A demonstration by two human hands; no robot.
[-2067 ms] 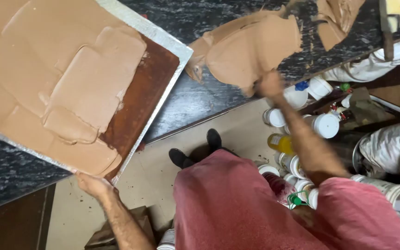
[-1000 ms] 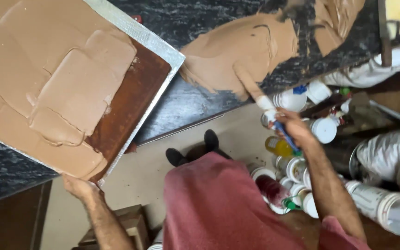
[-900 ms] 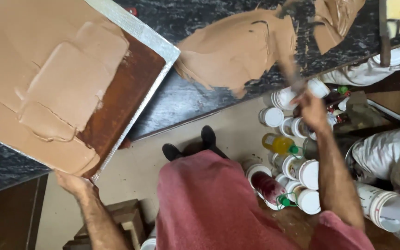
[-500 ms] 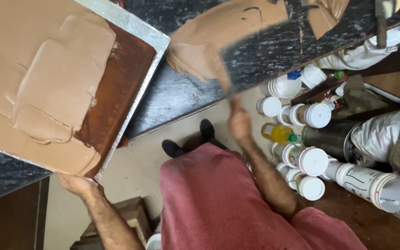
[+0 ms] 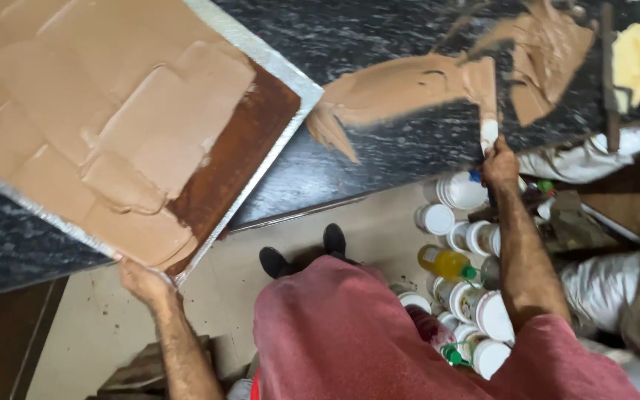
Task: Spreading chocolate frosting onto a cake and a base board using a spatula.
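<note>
My left hand [image 5: 144, 282] grips the near corner of a large square board with a silver rim [image 5: 257, 50], lying on the dark stone counter and overhanging its edge. Most of the board is covered with smooth light brown paste [image 5: 90, 126]; a dark brown bare strip [image 5: 242, 152] remains at its right side. My right hand [image 5: 499, 161] is shut on the handle of a flat scraper [image 5: 487, 96], whose paste-coated blade rests on the counter at the end of a smeared patch of the same brown paste [image 5: 401, 87].
The black speckled counter [image 5: 401, 159] carries another brown smear [image 5: 550, 52] and a yellow lump [image 5: 637, 61] at the far right. Below on the floor stand several white-lidded jars [image 5: 462, 192], a yellow bottle [image 5: 442, 261] and white sacks [image 5: 609, 292]. My feet [image 5: 305, 248] stand near the counter's base.
My right hand dropped toward the jars and my body, then rose back to the counter with the scraper against the paste patch. The left hand kept hold of the board's corner.
</note>
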